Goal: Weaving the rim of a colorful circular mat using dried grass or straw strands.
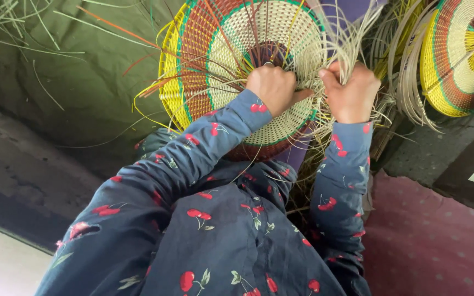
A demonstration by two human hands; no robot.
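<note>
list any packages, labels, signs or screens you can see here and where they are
None in view: no package, label, sign or screen shows.
What is there: a round woven basket piece in cream, green, red and yellow bands, held by the left hand and right hand.
A second round woven piece in like colours at the upper right.
Loose pale strands above the right hand.

woven disc left, second disc right

A second woven round piece in yellow, red and cream is seen at upper right. An olive green cloth is spread at upper left, a pink dotted mat at lower right.
</note>
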